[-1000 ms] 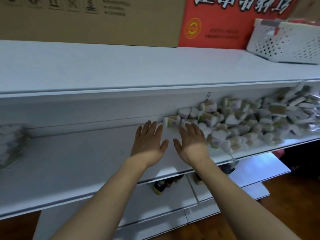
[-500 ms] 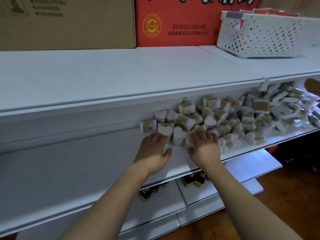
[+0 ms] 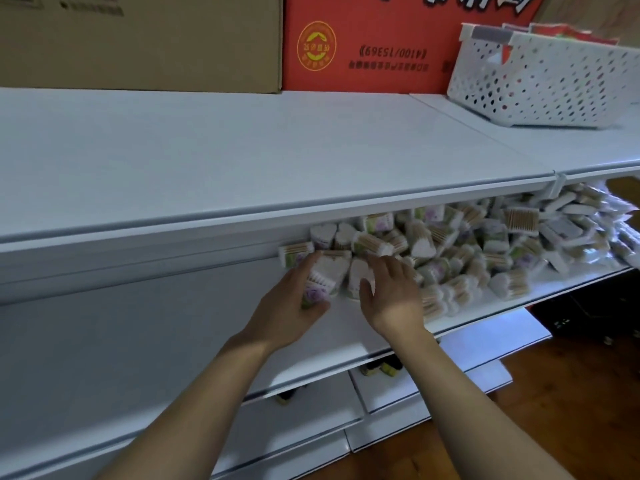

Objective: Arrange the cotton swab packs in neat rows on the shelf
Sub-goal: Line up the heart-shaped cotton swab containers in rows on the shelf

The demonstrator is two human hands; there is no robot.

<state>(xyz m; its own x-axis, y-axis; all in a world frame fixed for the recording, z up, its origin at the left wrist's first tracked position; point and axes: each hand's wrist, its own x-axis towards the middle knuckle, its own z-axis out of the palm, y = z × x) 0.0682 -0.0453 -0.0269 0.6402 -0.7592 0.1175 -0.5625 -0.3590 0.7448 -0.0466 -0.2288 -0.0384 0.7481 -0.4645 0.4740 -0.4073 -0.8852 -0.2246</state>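
One cotton swab pack (image 3: 323,277) is gripped in the left hand (image 3: 289,306) at the heap's (image 3: 460,251) left edge on the shelf (image 3: 138,341), its length pointing rearward, while the right hand (image 3: 391,296), fingers loose, is rested beside it, nearer the heap.

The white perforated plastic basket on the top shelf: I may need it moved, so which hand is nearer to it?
Right. The right hand is below and left of the white perforated plastic basket; the left hand is farther left, gripping a cotton swab pack.
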